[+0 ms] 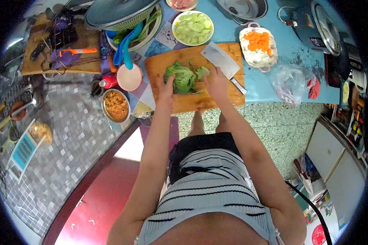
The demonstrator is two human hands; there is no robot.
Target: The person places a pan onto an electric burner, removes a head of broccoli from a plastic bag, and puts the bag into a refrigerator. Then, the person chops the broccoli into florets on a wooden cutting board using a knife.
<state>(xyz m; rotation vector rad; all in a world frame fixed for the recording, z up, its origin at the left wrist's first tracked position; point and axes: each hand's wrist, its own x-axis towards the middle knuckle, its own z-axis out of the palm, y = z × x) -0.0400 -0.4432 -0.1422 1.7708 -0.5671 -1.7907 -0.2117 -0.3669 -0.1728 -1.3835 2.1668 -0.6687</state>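
On a wooden cutting board (155, 69) lies a pile of leafy greens (183, 79). My left hand (166, 86) is curled against the pile's left side, gripping it. To the right, my right hand (216, 85) pinches a small piece of leaf (202, 72), apart from the main pile. Beside that hand, a cleaver (221, 57) rests flat along the board's right side, its dark handle pointing toward me. My right hand is close to the blade but does not appear to hold it.
Behind the board stands a plate of pale green slices (193, 27). A dish of carrot pieces (257, 43) and a crumpled plastic bag (292, 83) are at right. A pink-rimmed bowl (129, 77), a red-capped bottle (108, 82) and a metal bowl of brownish food (115, 106) sit at left.
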